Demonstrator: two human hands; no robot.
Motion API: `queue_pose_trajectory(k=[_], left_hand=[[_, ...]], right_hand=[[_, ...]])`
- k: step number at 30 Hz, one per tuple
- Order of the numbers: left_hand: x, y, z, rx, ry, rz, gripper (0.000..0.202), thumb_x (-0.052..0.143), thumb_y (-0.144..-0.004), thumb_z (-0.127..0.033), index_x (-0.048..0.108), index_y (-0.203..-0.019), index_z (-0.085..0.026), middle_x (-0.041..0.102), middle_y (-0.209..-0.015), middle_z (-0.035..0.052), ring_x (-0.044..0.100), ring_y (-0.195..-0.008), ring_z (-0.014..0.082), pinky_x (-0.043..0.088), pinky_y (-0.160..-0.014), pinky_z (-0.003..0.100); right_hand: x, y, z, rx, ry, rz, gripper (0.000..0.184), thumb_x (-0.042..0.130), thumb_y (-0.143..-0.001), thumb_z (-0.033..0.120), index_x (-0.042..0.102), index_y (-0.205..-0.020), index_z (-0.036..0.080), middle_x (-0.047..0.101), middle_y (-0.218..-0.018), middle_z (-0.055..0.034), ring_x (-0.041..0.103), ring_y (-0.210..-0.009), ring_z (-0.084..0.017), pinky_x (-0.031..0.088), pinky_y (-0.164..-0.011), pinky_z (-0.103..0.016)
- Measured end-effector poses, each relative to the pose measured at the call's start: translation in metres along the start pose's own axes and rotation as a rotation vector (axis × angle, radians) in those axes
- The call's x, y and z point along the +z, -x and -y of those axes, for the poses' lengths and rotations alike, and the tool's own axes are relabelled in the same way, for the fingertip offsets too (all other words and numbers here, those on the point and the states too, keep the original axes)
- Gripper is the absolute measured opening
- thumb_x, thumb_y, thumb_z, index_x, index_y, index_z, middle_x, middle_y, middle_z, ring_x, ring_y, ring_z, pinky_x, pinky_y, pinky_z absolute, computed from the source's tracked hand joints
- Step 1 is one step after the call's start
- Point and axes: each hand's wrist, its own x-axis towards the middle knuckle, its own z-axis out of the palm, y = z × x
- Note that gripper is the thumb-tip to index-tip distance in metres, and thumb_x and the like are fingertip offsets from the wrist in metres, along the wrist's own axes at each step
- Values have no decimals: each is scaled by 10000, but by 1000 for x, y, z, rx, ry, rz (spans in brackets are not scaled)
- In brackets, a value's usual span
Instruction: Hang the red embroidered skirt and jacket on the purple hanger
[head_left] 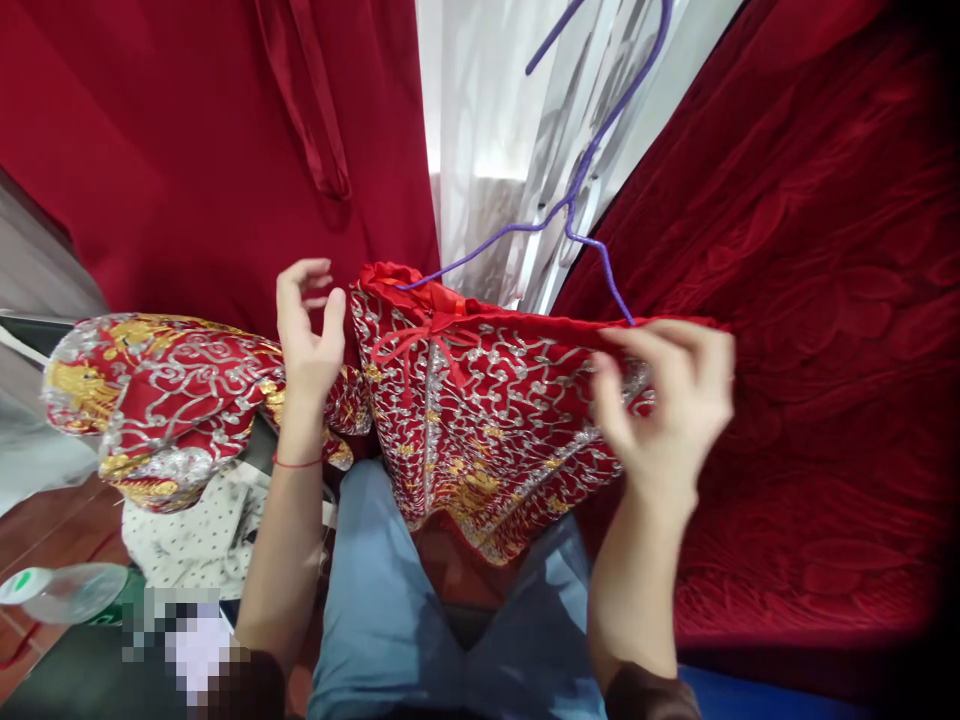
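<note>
A red skirt (502, 400) with silver and gold embroidery hangs from a purple wire hanger (517, 228) in front of my legs. Both arms of the hanger run down behind its red waistband, where a thin red tie is knotted in a bow (427, 340). My right hand (671, 400) is closed on the right side of the waistband, slightly blurred. To the left of the skirt, my left hand (309, 325) is raised with fingers curved and apart, holding nothing. A matching embroidered garment (180, 390) lies bunched beyond my left forearm.
Dark red cloth (225, 140) hangs at the left, and a patterned red velvet cloth (817, 430) at the right. White sheer fabric (480, 90) shows between them. A spotted white cloth (195, 535) and a plastic bottle (75, 592) lie at the lower left.
</note>
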Motion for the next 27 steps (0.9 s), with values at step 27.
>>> queue_pose_trajectory(k=[27], left_hand=[[-10,-39,-17,-346,250,273,312,641,-939,-418,567,-791,-153,509,-608,-53,403,-516,37,317,-481,177]], right_hand=[[-9,-18,-30,-120,182,-108,152,593,-940,280,698,-863,203,638,-1010,-89,616,-963,-219,454,-799,-380]])
